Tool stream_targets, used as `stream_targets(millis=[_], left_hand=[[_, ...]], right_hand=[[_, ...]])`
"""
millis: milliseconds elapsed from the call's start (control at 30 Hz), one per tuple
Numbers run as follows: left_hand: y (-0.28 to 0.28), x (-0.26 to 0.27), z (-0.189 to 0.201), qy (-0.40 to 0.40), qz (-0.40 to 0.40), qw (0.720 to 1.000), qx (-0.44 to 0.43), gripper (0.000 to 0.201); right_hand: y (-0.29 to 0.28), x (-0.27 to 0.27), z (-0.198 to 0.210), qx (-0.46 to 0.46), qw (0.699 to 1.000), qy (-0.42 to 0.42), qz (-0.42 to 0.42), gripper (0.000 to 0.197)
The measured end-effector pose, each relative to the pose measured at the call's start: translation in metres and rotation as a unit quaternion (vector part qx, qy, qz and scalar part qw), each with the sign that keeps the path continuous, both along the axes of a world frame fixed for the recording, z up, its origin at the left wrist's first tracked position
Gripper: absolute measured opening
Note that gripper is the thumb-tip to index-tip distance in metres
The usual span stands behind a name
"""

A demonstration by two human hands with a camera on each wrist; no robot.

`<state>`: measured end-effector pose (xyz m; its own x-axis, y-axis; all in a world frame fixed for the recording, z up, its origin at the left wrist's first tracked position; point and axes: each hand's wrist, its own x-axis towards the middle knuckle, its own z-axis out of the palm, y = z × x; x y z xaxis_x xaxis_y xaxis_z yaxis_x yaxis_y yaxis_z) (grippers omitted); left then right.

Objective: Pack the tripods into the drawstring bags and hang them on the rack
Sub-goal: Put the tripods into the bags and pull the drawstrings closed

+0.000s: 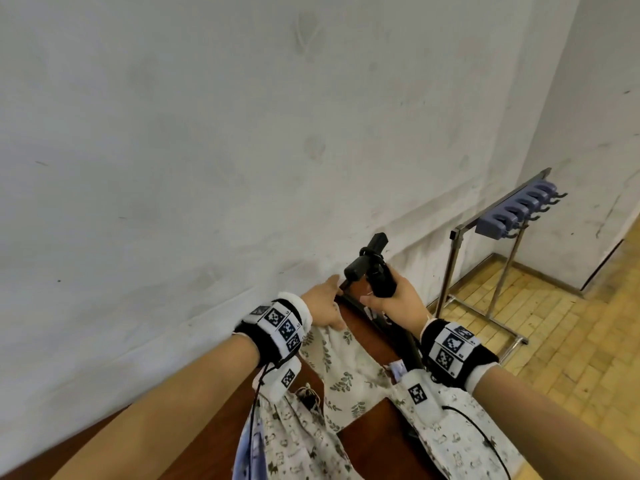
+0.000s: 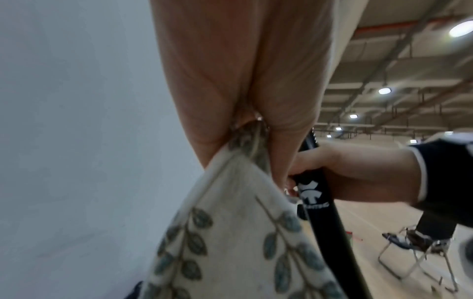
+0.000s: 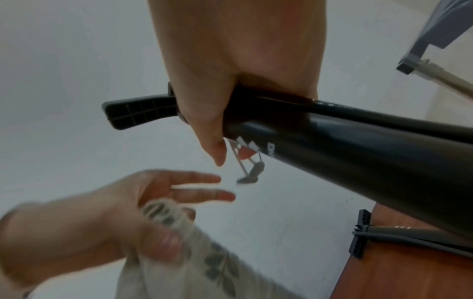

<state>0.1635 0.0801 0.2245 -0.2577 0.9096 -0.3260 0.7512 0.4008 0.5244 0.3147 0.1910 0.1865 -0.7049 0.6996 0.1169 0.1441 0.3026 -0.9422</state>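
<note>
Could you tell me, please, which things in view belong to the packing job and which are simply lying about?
In the job:
black tripod, gripped by the right hand
leaf-print bag, held by the left hand
rack with hooks

Lying about:
animal-print fabric
folding chair

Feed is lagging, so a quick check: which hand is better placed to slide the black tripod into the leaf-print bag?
Right. The right hand already grips the black tripod, while the left hand pinches the leaf-print drawstring bag beside it.
</note>
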Motion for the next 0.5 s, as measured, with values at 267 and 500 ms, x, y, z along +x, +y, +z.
stream_targets(millis=[267,500], left_hand=[[-0.015,-0.005,-0.025,0.128,0.048,0.991,-0.007,0.039],[-0.02,0.002,-0.036,0.007,0.104,0.986,0.134,0.034]], right_hand=[[0.011,0.023,-0.001,-0.066,0.991,-0.054,0.099,0.033],[-0.02,0.016,-0.021,-0.096,0.943,-0.149,0.281,0.028]])
